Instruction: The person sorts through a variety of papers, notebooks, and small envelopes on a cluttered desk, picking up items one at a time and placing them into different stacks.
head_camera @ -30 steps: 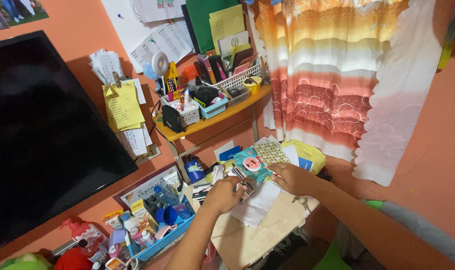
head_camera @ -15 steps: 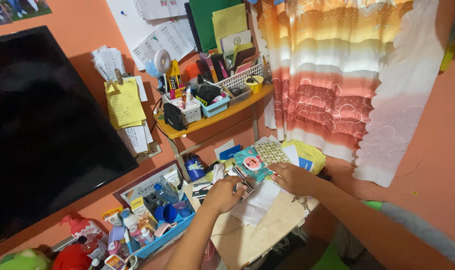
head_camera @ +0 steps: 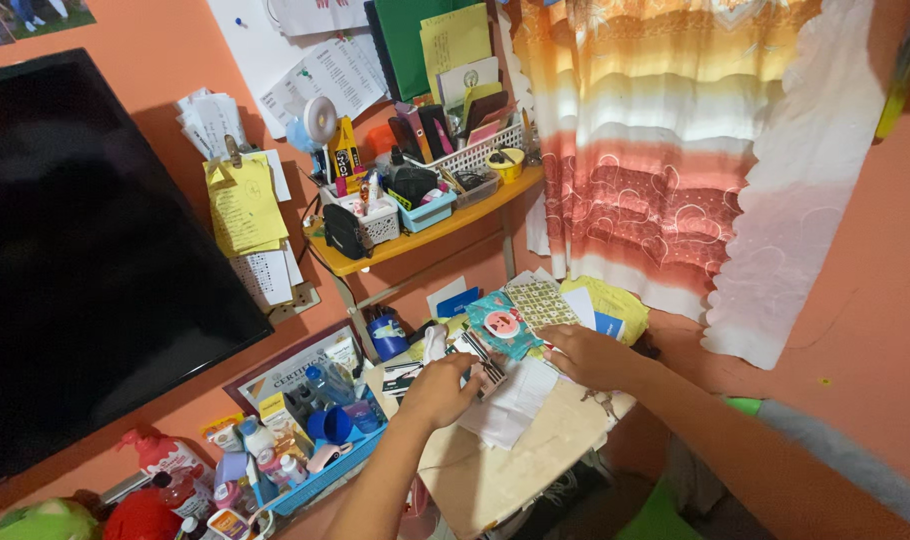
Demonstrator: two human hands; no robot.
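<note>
My left hand [head_camera: 440, 390] rests fingers-down on a pile of papers and small cards [head_camera: 510, 395] on a beige table top [head_camera: 515, 455], pinching a striped black-and-white card [head_camera: 485, 365]. My right hand [head_camera: 585, 355] lies on the same pile, its fingers pressing the edge of a teal pouch with a pink round face [head_camera: 500, 325]. A green patterned card [head_camera: 542, 303] and a yellow cloth [head_camera: 615, 305] sit just behind the hands.
A large black screen [head_camera: 85, 250] fills the left. An orange wall shelf [head_camera: 425, 230] holds baskets of stationery. A blue tray of bottles [head_camera: 315, 450] stands left of the table. A striped orange curtain [head_camera: 665, 150] hangs at the right.
Both hands stay on the paper pile with only slight finger shifts. The view has drifted a little.
</note>
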